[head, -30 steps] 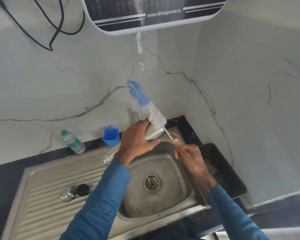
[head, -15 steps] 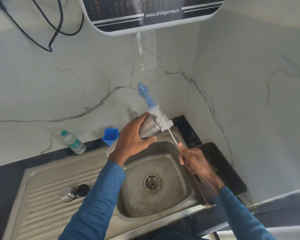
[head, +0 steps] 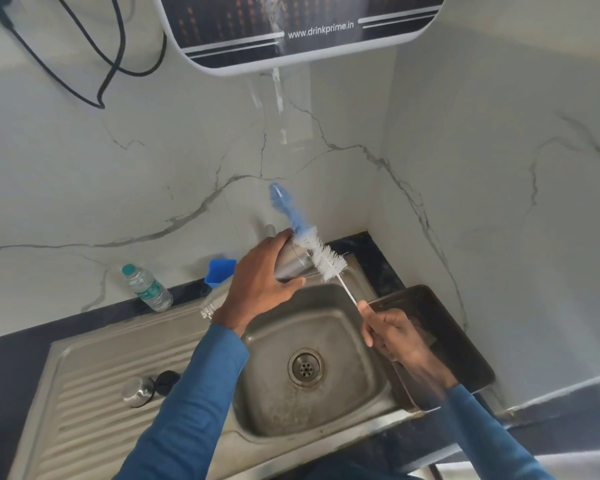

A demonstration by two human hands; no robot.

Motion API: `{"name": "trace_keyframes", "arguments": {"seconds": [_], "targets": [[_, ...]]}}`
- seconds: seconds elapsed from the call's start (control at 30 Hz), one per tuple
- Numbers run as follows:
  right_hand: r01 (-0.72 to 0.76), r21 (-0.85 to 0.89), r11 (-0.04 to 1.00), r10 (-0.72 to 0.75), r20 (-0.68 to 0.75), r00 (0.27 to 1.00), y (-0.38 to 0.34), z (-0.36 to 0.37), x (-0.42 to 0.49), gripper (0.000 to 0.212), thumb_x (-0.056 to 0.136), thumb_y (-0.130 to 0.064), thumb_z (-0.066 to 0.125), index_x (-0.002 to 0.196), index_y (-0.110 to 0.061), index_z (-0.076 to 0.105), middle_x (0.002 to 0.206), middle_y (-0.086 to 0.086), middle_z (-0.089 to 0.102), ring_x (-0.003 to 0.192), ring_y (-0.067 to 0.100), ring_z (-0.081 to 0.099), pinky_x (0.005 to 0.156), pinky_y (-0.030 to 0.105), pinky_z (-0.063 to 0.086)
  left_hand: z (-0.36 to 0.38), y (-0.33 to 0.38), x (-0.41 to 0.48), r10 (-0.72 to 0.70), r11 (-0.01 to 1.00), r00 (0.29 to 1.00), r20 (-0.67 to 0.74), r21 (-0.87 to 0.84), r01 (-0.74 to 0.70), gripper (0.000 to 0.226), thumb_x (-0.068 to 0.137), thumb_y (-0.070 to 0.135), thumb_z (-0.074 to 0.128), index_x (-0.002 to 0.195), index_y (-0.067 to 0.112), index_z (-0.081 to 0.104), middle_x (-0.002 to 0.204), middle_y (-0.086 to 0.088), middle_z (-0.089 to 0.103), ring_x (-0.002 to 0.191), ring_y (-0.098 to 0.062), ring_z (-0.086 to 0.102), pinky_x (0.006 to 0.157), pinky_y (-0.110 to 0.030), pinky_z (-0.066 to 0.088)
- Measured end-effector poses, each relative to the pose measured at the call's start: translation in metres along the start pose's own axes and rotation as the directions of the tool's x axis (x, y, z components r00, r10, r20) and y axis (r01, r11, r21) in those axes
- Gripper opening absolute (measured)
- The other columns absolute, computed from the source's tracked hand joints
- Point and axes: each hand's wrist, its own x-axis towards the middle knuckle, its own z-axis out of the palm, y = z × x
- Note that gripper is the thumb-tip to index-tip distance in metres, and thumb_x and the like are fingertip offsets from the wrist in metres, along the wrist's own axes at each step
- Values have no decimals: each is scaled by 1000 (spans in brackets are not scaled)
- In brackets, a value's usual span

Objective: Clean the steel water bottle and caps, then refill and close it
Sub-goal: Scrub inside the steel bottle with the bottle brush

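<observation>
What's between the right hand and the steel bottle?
Head view: the brush, its thin stem running from the right hand to white bristles at the steel bottle.

Steel bottle (head: 291, 264) tilted, steel cap (head: 138, 392) beside black cap (head: 167, 380)

Bottle (head: 293, 263): I am seeing shiny steel.
Sink (head: 94, 393): I am reading dull metal.
Brush (head: 326, 259): I am noting fuzzy bristles.

plastic bottle (head: 148, 288), blue cup (head: 219, 271), dark tray (head: 447, 327)
</observation>
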Motion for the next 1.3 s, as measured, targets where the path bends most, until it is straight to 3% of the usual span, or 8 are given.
{"name": "trace_keyframes", "arguments": {"seconds": [0.23, 0.43, 0.57, 0.73, 0.87, 1.13, 1.2, 1.3], "targets": [[30, 37, 999, -30, -8, 1000, -21, 5, 12, 64, 110, -38, 48, 58, -2, 59, 44, 3, 29, 34, 9, 24, 39, 18, 23, 5, 14, -4, 71, 979, 997, 21, -195, -65, 94, 75, 39, 93, 156, 24, 46, 141, 11, 63, 127, -8, 62, 110, -35, 51], [18, 24, 1000, -18, -37, 999, -11, -4, 2, 65, 104, -47, 52, 51, -11, 60, 43, 3, 29, 35, 12, 23, 40, 18, 22, -7, 9, -3, 28, 948, 1000, 13, -316, -23, 85, 74, 27, 96, 147, 26, 53, 130, 14, 68, 117, -5, 68, 103, -37, 57], [49, 32, 998, -49, -5, 999, -30, -2, 15, 65, 108, -43, 50, 53, -11, 60, 44, 3, 29, 36, 13, 23, 41, 18, 22, -2, 22, -6, 73, 933, 996, 50, -355, -51, 92, 75, 26, 97, 154, 20, 49, 140, 12, 64, 127, -2, 63, 109, -24, 51], [12, 36, 999, -13, 27, 1000, -16, -14, -1, 64, 107, -43, 50, 53, -10, 58, 44, 2, 26, 37, 13, 19, 42, 18, 19, -10, 12, -2, 17, 904, 999, 39, -428, 1, 84, 76, 23, 95, 147, 27, 52, 131, 14, 69, 120, -7, 67, 105, -35, 56], [28, 24, 999, -29, 47, 998, -23, -14, 7, 64, 108, -45, 49, 57, -8, 60, 43, 3, 28, 37, 13, 20, 43, 20, 20, -8, 14, -6, 46, 867, 989, 143, -497, 32, 77, 79, 16, 94, 143, 31, 54, 129, 18, 68, 121, -7, 67, 104, -31, 56], [-46, 119, 992, 34, 103, 994, -22, -5, 0, 72, 97, -69, 56, 55, -11, 54, 46, -1, 22, 39, 12, 15, 44, 18, 17, -14, 2, -4, -25, 585, 972, 233, -785, 203, 68, 74, 17, 84, 137, 15, 58, 119, -21, 68, 109, -32, 69, 92, -41, 58], [-35, 127, 991, 21, 107, 994, -31, 7, 5, 68, 102, -62, 51, 56, -13, 54, 46, 0, 25, 39, 12, 17, 44, 19, 18, -3, 3, -3, -77, 453, 966, 247, -855, 255, 78, 69, 27, 89, 138, 7, 56, 116, -26, 69, 107, -45, 70, 91, -54, 58], [-38, 143, 989, 21, 117, 993, -32, 23, 4, 66, 105, -58, 47, 55, -14, 53, 46, 0, 27, 39, 12, 19, 44, 19, 19, 2, 15, 2, -204, 343, 951, 232, -893, 291, 91, 59, 55, 98, 126, 4, 62, 104, -24, 72, 92, -39, 73, 79, -47, 59]]}}
